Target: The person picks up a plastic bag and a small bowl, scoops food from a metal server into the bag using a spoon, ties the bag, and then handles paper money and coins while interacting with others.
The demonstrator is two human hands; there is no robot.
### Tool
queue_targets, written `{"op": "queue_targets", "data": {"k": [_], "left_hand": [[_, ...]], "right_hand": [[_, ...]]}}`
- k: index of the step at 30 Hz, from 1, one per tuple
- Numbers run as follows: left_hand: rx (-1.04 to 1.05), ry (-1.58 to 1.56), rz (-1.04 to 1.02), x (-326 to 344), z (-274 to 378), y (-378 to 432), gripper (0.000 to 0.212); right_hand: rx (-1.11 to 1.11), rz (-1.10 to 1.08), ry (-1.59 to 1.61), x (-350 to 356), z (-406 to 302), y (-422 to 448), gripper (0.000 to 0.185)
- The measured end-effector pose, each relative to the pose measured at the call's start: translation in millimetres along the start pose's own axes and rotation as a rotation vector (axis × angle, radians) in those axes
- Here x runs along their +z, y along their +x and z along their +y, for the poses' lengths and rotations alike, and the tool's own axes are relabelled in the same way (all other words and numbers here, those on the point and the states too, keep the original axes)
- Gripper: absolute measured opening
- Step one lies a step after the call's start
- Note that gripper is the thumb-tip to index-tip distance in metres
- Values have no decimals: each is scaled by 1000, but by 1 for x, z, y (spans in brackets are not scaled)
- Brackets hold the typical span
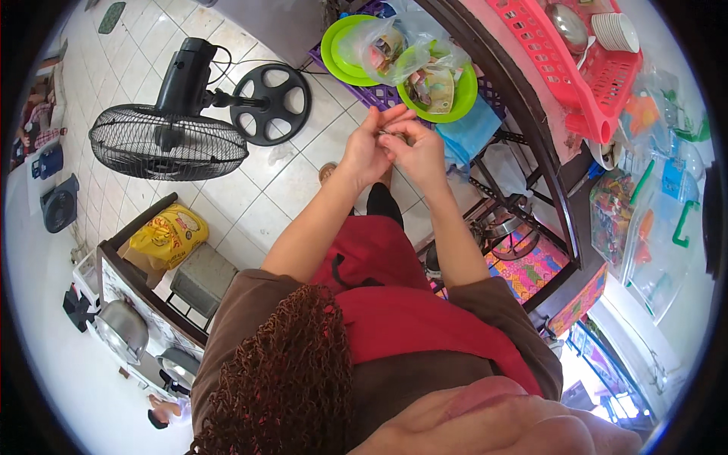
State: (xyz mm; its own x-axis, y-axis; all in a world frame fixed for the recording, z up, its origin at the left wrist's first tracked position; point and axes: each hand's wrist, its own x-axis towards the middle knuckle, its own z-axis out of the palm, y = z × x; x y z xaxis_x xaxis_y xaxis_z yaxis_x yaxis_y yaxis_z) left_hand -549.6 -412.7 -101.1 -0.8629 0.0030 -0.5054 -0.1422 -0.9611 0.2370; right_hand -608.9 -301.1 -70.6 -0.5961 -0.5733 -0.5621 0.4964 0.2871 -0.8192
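Observation:
In front of my red apron, my left hand [367, 149] is turned palm up with several coins [396, 136] in it. The thumb and fingers of my right hand [418, 149] pinch at those coins from the other side, so the two hands touch. Just beyond them a lime-green plastic bowl [467, 94] holds banknotes [440, 94], coins and a clear plastic bag. A second lime-green bowl [347, 42], beside it to the left, bears another clear bag [369, 45] with notes inside. Both bowls rest on a purple plastic crate [380, 98].
A black pedestal fan [170, 136] stands on the tiled floor at the left. A yellow sack [170, 233] sits on a shelf below it. At the right are a dark wooden table edge [540, 108], a pink plastic basket [574, 85] and clear containers [614, 210]. A blue bag [469, 131] hangs near the crate.

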Motion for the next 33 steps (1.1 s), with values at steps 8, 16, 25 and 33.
{"op": "queue_targets", "data": {"k": [8, 16, 25, 33], "left_hand": [[-90, -400, -326, 12, 27, -19, 59], [-125, -544, -543, 30, 65, -54, 82], [59, -493, -566, 36, 107, -88, 105], [222, -447, -514, 32, 118, -102, 112]], "right_hand": [[-222, 130, -81, 6, -41, -20, 15], [-171, -161, 457, 17, -95, -44, 39], [-206, -149, 429, 61, -116, -43, 45], [-906, -86, -705, 153, -94, -51, 37]]}}
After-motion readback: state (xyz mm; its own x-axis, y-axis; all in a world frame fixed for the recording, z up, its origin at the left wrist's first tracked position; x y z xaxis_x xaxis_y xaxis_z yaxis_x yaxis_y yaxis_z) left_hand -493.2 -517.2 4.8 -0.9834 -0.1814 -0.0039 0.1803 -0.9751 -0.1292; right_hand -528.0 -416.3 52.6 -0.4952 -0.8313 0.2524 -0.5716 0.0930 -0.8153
